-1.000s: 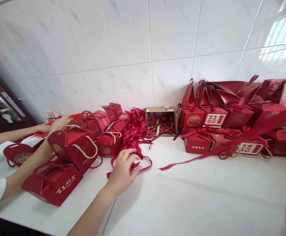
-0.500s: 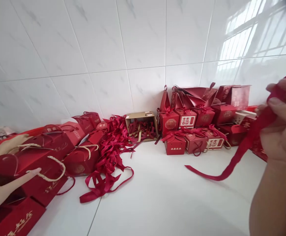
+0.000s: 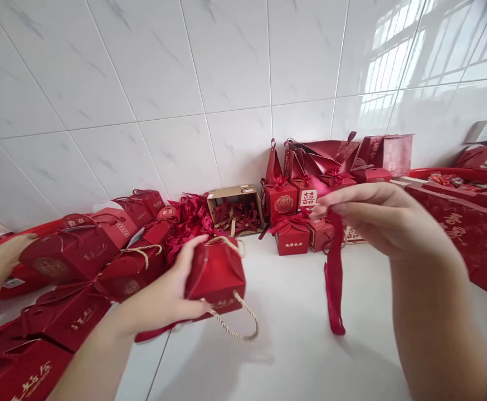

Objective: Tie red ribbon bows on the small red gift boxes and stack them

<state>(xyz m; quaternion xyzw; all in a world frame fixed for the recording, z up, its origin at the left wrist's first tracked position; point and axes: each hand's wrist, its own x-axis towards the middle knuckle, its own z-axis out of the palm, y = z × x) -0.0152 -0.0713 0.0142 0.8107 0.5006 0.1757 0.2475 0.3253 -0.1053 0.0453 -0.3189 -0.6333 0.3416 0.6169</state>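
Observation:
My left hand [image 3: 172, 289] grips a small red gift box [image 3: 217, 273] with rope handles, held just above the white counter [image 3: 285, 356]. My right hand [image 3: 377, 214] pinches a dark red ribbon [image 3: 334, 278], which hangs straight down to the counter. Box and ribbon are a little apart. Another person's hand [image 3: 5, 253] rests at the far left on a red gift box [image 3: 74, 250].
Red gift boxes [image 3: 59, 317] crowd the left side. A heap of loose ribbons [image 3: 189, 220] and an open cardboard box [image 3: 235, 209] of ribbons stand at the tiled wall. Tied boxes [image 3: 289, 236] are stacked beside it. A red tray [image 3: 456, 175] sits at the right.
My left hand has picked up a small red box and brought it to the middle. My right hand has moved left with the ribbon, which now hangs down.

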